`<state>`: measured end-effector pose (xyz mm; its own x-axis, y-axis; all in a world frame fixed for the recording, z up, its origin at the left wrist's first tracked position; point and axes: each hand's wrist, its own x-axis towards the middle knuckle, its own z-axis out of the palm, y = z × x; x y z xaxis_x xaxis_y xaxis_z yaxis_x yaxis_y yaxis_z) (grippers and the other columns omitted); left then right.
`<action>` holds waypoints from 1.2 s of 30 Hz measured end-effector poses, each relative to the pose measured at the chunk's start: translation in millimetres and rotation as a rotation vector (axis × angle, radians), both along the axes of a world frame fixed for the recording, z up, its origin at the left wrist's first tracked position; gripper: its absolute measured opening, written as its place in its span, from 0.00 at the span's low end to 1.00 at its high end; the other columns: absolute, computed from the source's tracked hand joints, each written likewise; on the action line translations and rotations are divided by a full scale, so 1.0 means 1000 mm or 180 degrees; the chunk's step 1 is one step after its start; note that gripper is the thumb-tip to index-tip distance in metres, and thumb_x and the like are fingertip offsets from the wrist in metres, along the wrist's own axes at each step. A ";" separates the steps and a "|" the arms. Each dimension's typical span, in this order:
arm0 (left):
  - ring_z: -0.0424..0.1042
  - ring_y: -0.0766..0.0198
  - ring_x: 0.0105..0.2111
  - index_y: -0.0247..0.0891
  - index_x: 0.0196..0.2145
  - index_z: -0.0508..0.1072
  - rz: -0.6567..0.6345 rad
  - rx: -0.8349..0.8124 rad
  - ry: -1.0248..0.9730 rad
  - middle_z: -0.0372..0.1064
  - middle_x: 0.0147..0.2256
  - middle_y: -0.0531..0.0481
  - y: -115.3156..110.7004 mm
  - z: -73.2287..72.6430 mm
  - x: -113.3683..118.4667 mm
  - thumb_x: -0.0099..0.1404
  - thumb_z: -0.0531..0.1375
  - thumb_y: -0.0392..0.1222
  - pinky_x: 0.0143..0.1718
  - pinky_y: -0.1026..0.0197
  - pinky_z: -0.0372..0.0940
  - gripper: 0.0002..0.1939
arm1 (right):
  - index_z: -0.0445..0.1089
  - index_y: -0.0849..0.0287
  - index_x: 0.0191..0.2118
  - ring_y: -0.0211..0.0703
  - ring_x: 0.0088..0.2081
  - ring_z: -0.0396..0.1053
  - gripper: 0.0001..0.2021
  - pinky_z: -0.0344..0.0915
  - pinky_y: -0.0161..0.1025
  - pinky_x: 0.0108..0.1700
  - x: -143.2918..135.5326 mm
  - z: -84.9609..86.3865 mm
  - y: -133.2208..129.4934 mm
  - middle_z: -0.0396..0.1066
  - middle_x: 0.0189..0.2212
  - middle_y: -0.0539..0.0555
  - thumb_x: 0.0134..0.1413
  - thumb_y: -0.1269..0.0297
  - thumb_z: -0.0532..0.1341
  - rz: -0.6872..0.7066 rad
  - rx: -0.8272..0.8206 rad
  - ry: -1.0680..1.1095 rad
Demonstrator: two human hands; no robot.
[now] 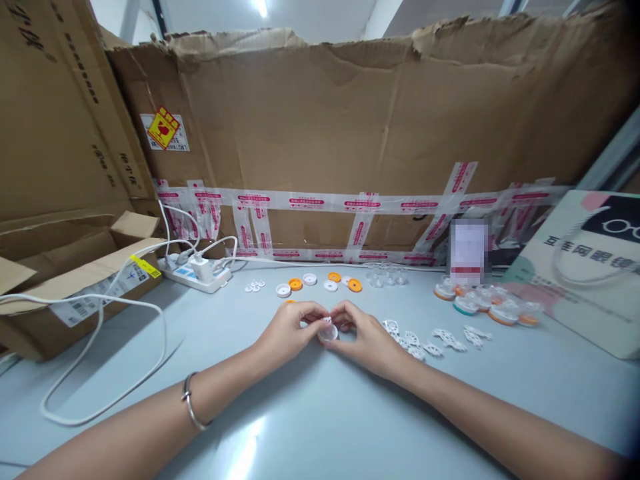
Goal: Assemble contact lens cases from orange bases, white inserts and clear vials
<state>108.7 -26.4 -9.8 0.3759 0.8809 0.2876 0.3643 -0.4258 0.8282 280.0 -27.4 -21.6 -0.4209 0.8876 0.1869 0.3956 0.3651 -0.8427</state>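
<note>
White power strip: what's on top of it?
A white adapter sits on the power strip, with plugs and white cables running off it. The sockets underneath these are covered, so I can't see them.

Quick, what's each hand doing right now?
Left hand: closed, fingertips pinching a small clear-and-white round plastic piece.
Right hand: closed on the same piece from the other side.

My head view is evenly bright, lit by a tube light (261, 8) overhead — a pale streak of glare crosses the table (300, 413) at lower left of centre. Wide-angle distortion bends the edges; the upper right corner darkens — fine details look soft.
</note>
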 end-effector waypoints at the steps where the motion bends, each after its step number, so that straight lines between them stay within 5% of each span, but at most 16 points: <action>1: 0.73 0.63 0.32 0.35 0.32 0.75 -0.0006 -0.0003 0.0029 0.75 0.31 0.49 0.000 0.000 0.000 0.58 0.58 0.34 0.36 0.64 0.66 0.06 | 0.61 0.56 0.38 0.42 0.37 0.69 0.14 0.64 0.41 0.41 0.000 0.000 0.000 0.72 0.35 0.51 0.44 0.64 0.63 0.0009 -0.0006 0.0017; 10: 0.71 0.65 0.32 0.37 0.31 0.75 -0.0059 0.0384 0.0458 0.74 0.30 0.51 0.002 -0.006 -0.001 0.58 0.59 0.33 0.37 0.65 0.63 0.05 | 0.58 0.55 0.36 0.41 0.37 0.70 0.14 0.65 0.40 0.42 0.000 -0.003 0.002 0.72 0.33 0.50 0.44 0.66 0.64 -0.0001 -0.0020 0.0009; 23: 0.71 0.65 0.31 0.35 0.28 0.73 -0.0233 -0.0012 0.0303 0.74 0.29 0.51 0.009 -0.006 -0.002 0.57 0.58 0.33 0.36 0.65 0.63 0.04 | 0.58 0.56 0.37 0.41 0.39 0.71 0.15 0.65 0.40 0.43 0.001 -0.005 0.003 0.73 0.35 0.51 0.43 0.70 0.63 0.0053 -0.0043 -0.0001; 36: 0.70 0.66 0.31 0.36 0.28 0.72 -0.0091 0.0226 0.0398 0.73 0.29 0.52 0.006 -0.006 -0.001 0.59 0.59 0.37 0.35 0.65 0.63 0.04 | 0.59 0.55 0.38 0.40 0.39 0.70 0.12 0.65 0.39 0.43 0.001 -0.008 0.003 0.73 0.35 0.51 0.47 0.65 0.61 0.0081 0.0159 0.0029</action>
